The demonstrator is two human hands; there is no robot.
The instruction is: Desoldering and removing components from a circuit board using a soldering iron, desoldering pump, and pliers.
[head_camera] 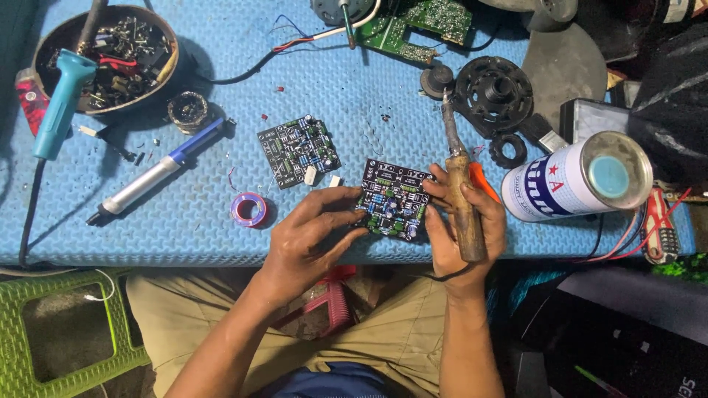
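A small black circuit board (393,197) crowded with components is held between both hands at the near edge of the blue foam mat (221,66). My left hand (310,236) pinches its left side with thumb and fingers. My right hand (461,228) steadies the board's right edge with the fingertips while also gripping a soldering iron (462,199) with a worn wooden handle, whose tip points away from me. A second black circuit board (299,149) lies flat on the mat to the left.
On the mat lie a small solder spool (249,209), a blue-and-white desoldering pump (158,173), a teal soldering iron (60,99), a bowl of parts (110,55), a green board (424,26), black round parts (493,92), and a tipped white can (575,180). A green stool (66,332) stands lower left.
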